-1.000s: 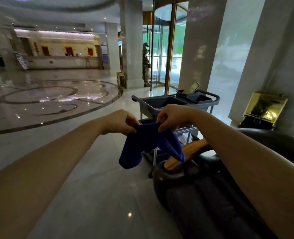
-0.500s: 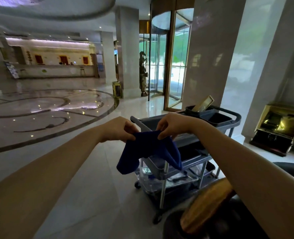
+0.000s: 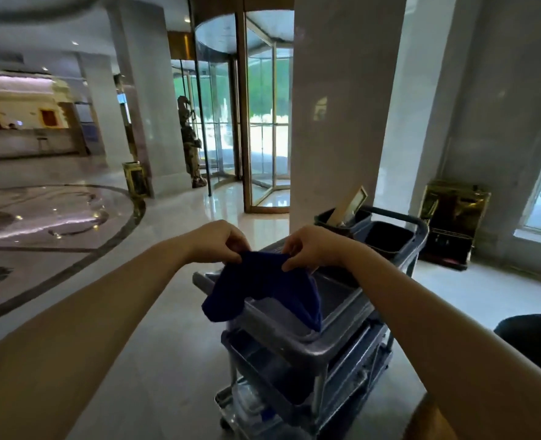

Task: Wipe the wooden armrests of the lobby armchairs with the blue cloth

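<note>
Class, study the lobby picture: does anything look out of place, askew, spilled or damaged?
Nothing is spilled or broken. The one askew thing is a flat framed board that leans at a slant out of the black bin on the cart. Both hands pinch the blue cloth over the cart.

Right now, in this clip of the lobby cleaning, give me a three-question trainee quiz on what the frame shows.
1. True or false: both hands pinch the top edge of the blue cloth.
2. Multiple choice: the cloth hangs in front of A) the grey cart, B) the revolving door, C) the gold bin.
3. Fill in: at the lower right edge, a sliver of the wooden ____ shows.

Key
1. True: left hand and right hand each keep a grip on it.
2. A.
3. armrest, which the cloth is not touching.
</note>
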Demonstrator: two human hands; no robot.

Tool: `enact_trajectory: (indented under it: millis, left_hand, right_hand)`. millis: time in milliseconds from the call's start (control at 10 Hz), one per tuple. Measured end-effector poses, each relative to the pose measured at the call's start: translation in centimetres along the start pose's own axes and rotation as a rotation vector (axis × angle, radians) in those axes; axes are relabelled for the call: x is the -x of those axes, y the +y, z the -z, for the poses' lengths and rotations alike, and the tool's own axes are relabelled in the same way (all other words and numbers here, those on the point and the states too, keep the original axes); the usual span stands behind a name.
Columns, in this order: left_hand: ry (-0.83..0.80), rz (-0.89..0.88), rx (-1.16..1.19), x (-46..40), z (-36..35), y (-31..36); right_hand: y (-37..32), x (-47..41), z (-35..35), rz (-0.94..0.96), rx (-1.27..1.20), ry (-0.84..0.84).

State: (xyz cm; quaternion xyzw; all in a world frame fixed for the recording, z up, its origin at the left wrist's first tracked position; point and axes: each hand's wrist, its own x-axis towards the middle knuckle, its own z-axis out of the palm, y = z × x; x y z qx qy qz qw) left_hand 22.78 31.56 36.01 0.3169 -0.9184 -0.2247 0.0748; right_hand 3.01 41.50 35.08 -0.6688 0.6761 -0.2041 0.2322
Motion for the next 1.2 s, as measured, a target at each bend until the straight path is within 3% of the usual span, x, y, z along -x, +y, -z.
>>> enact_trajectory:
  millis: [400,600,900,1200]
  left_hand:
    - [-0.238,-0.170,0.075,-25.7,-4.8,-10.9]
    - [-0.347,-0.221,0.091,-35.0,-10.2,-15.2]
    - [-0.632,-0.329,-0.022,-41.7,-20.5,-19.2]
    - [-0.848,-0.335,0.036,-42.1,-27.8,-21.1]
  right_hand:
    - [15.3,-18.2,0.4,-0.238,0.061,0.130]
    - [22.9,-23.7,-2.0,-0.411,0.013,0.097]
    - [30.8,-25.7,-9.8,-0.698,-0.042,-0.013]
    - [33.5,-23.7,-16.0,-0.963,-0.178,-0.079]
